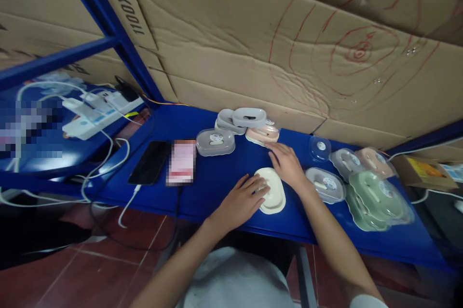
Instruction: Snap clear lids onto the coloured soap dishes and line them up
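Observation:
A cream oval soap dish (277, 191) lies flat on the blue table in front of me. My left hand (246, 199) rests over its left side, fingers stretched out and touching it. My right hand (287, 163) reaches beyond the dish, fingers extended and not wrapped round anything. Its fingertips are at the front edge of a pink soap dish (262, 134) with a clear lid; whether they touch it I cannot tell. Grey soap dish parts (249, 117) are stacked just behind the pink one. To their left sits a grey dish under a clear lid (216, 143).
On the right are a lidded grey dish (325, 185), several stacked green dishes (376, 199), another pink dish (374, 162) and a loose clear lid (320, 147). Two phones (149, 163) and white cables lie left. A cardboard wall (231, 57) closes the back.

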`<action>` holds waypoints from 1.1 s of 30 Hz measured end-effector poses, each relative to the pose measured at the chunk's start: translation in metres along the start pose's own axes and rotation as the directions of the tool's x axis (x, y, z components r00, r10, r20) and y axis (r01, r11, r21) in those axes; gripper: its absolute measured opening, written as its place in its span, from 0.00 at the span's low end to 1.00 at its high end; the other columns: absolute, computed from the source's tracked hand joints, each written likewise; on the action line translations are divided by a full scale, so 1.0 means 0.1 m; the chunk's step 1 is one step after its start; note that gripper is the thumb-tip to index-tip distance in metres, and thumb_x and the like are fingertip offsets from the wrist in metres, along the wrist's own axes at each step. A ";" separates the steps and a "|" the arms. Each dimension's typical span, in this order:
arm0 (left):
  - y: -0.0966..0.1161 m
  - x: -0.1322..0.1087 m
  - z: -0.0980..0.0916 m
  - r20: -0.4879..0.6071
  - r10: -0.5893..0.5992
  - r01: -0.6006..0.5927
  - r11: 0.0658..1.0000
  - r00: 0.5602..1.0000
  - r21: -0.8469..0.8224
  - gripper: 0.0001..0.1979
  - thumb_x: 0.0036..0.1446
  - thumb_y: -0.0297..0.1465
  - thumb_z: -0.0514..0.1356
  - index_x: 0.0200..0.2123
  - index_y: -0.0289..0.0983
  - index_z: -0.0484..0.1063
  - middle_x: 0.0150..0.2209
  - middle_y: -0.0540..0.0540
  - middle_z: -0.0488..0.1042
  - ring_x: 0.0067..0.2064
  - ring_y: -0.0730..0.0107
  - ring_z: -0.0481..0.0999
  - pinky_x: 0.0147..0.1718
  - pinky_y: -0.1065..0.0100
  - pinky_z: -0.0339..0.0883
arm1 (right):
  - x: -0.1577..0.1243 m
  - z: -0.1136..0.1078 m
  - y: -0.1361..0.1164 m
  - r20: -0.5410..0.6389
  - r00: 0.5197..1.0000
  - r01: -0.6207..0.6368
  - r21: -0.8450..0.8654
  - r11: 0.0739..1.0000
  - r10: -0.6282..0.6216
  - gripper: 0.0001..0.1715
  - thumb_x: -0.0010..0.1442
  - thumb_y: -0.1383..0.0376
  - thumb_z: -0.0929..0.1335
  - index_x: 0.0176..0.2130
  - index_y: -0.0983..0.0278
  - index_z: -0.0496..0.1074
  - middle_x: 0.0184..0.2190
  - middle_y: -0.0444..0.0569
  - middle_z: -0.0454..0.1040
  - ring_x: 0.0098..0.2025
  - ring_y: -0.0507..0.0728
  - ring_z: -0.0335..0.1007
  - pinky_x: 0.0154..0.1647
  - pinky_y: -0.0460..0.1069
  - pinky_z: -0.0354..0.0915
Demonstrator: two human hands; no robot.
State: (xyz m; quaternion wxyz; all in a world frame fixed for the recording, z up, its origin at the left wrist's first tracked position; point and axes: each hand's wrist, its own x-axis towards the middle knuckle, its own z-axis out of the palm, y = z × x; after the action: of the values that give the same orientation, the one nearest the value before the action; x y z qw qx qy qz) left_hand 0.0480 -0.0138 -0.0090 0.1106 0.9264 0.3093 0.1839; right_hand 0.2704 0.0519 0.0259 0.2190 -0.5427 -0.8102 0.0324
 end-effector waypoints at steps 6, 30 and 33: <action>0.00 -0.33 -0.16 -0.056 -0.134 0.136 0.990 0.989 0.041 0.17 0.73 0.37 0.59 0.61 0.41 0.72 0.60 0.41 0.77 0.62 0.50 0.73 0.60 0.46 0.63 | 0.30 0.21 0.15 -0.035 0.999 -0.035 -0.174 0.984 0.029 0.23 0.74 0.61 0.64 0.63 0.65 0.73 0.59 0.60 0.77 0.61 0.69 0.68 0.66 0.65 0.55; -0.32 -0.73 -0.22 -0.179 -0.095 0.107 0.992 0.979 0.059 0.22 0.70 0.33 0.64 0.65 0.43 0.70 0.72 0.39 0.65 0.73 0.50 0.62 0.68 0.44 0.64 | -0.92 0.26 -0.97 -0.057 0.965 0.256 -0.004 0.967 -0.256 0.13 0.75 0.65 0.67 0.56 0.62 0.75 0.53 0.51 0.83 0.58 0.58 0.77 0.66 0.58 0.59; -0.33 -0.76 -0.22 -0.180 -0.078 0.084 0.996 0.981 0.028 0.18 0.72 0.33 0.61 0.63 0.42 0.71 0.70 0.41 0.69 0.73 0.55 0.64 0.68 0.47 0.67 | -0.98 0.32 -0.97 -0.047 0.962 0.267 -0.022 0.963 -0.268 0.15 0.74 0.64 0.68 0.58 0.60 0.75 0.54 0.50 0.82 0.59 0.58 0.76 0.65 0.57 0.60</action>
State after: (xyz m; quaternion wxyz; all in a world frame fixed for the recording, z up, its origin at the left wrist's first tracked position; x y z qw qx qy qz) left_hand -0.0349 -0.0321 -0.0205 0.0734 0.8946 0.3588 0.2561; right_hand 0.2050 -0.0693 -0.0064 0.2371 -0.4307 -0.8706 -0.0172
